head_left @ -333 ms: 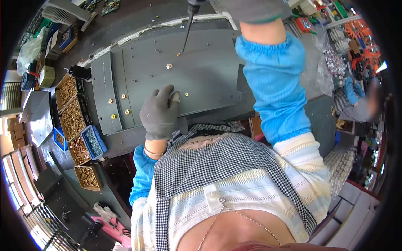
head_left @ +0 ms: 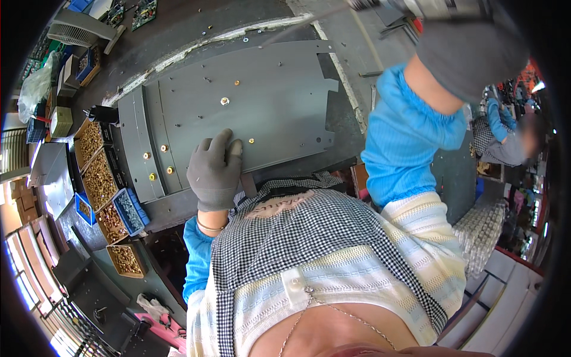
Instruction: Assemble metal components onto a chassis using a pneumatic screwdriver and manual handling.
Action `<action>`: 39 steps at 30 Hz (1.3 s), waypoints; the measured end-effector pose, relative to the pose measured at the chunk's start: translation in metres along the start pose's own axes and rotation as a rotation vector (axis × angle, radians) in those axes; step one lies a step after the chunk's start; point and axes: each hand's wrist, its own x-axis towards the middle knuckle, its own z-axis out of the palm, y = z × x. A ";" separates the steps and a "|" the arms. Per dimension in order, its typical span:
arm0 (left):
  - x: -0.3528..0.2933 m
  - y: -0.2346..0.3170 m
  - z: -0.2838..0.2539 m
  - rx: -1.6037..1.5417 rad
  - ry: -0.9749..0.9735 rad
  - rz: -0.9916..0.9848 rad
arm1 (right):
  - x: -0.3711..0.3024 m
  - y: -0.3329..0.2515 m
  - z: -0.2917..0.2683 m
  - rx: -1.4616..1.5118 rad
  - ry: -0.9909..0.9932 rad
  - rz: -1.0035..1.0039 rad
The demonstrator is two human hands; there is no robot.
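My left hand (head_left: 214, 174), in a grey glove, rests on the near edge of a dark grey metal panel (head_left: 285, 113) with its fingers apart. It holds nothing. My right hand (head_left: 473, 56), gloved too, is raised at the upper right, wrapped round a screwdriver (head_left: 443, 7) that looks powered. Its long thin bit, smeared by motion, reaches left to just past the panel's far edge. On the panel stand several thin studs and brass-coloured fasteners. One silvery fastener (head_left: 225, 101) sits beyond my left hand, and a small yellow one (head_left: 251, 141) is beside my fingertips.
Left of the panel, trays (head_left: 101, 178) hold many brass-coloured fasteners, and a blue bin (head_left: 129, 211) holds silvery ones. A black cylindrical object (head_left: 102, 114) lies by the panel's far left corner. A grey fan (head_left: 74, 27) stands farther back. Another person (head_left: 505, 134) is at the far right.
My right hand has swung to the right with the screwdriver, and the bit has come off the small brass fastener. My left hand stays on the panel. The view has shifted slightly.
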 end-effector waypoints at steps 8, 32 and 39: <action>0.000 0.003 -0.002 0.028 -0.008 0.153 | -0.053 -0.019 -0.034 0.310 0.110 0.323; 0.010 -0.011 -0.022 -0.050 -0.236 0.166 | -0.066 0.008 0.011 0.784 -0.052 0.438; 0.012 -0.014 -0.026 -0.043 -0.281 0.193 | -0.079 0.006 0.016 0.709 -0.253 0.497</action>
